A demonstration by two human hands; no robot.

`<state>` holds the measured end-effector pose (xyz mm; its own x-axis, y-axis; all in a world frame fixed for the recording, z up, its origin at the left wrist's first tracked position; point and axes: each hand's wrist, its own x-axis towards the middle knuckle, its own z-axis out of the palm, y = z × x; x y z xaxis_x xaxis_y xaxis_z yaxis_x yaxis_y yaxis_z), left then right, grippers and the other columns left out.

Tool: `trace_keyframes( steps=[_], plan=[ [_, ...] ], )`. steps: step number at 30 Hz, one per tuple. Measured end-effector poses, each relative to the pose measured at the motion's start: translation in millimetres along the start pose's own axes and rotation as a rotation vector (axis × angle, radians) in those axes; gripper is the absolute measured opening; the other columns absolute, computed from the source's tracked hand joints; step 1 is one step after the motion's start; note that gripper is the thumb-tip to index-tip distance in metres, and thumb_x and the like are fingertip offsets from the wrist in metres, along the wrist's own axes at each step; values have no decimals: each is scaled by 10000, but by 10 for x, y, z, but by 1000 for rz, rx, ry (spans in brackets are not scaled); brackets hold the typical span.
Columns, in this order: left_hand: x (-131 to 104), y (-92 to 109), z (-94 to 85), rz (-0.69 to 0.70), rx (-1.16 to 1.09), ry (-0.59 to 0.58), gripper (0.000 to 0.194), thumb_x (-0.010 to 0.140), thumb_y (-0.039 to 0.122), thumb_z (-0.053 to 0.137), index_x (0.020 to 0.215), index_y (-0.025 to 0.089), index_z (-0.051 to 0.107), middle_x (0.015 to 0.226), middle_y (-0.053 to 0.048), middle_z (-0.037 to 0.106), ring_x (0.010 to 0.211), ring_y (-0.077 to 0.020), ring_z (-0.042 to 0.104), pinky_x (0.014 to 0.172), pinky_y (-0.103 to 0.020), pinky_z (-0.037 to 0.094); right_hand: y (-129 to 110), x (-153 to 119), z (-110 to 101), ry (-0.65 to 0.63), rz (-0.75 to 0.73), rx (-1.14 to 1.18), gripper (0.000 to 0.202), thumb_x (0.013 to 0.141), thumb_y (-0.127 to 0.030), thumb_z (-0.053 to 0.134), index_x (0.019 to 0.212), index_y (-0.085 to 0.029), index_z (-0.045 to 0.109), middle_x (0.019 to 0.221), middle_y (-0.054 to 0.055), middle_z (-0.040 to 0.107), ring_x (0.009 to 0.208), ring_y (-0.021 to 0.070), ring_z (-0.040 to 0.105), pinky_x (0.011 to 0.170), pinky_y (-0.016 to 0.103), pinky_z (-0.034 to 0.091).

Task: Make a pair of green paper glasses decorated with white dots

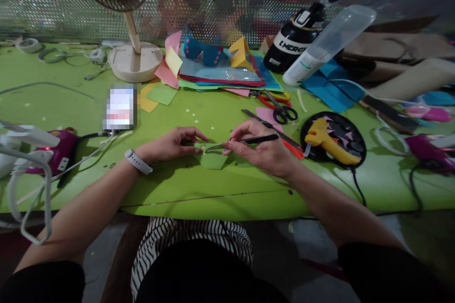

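My left hand [174, 143] rests on the table, its thumb and fingers closed on the left edge of a small light green paper piece [212, 163]. My right hand [263, 149] grips black tweezers [261, 139] with a thin curved tip. That tip points left and reaches over the paper's upper part, close to my left fingertips. Whether anything is pinched in it is too small to tell. Another bit of green paper [245, 163] lies partly beneath my right hand. Tiny pale paper squares [212, 128] are scattered just beyond my hands.
To the right, a yellow glue gun [329, 142] lies on a black round tray [360, 139]. Scissors [284, 113] and a black bottle [287, 47] stand behind my right hand. At left are a phone [120, 108], a fan base [135, 64] and cables. Coloured paper [220, 78] is stacked at the back.
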<state>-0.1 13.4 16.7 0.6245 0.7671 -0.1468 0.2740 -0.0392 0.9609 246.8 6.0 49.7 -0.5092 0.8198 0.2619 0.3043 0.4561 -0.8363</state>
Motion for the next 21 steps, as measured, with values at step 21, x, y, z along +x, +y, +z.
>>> trace_keyframes(
  steps=[21],
  plan=[
    [-15,35,20,40,83,18,380,819,268,685,1170,148,607,728,29,510,663,-103,452,597,-231,370,79,3,-38,90,-24,74,253,837,-413,697,883,-210,552,755,-1,689,625,167,720,507,253,557]
  ],
)
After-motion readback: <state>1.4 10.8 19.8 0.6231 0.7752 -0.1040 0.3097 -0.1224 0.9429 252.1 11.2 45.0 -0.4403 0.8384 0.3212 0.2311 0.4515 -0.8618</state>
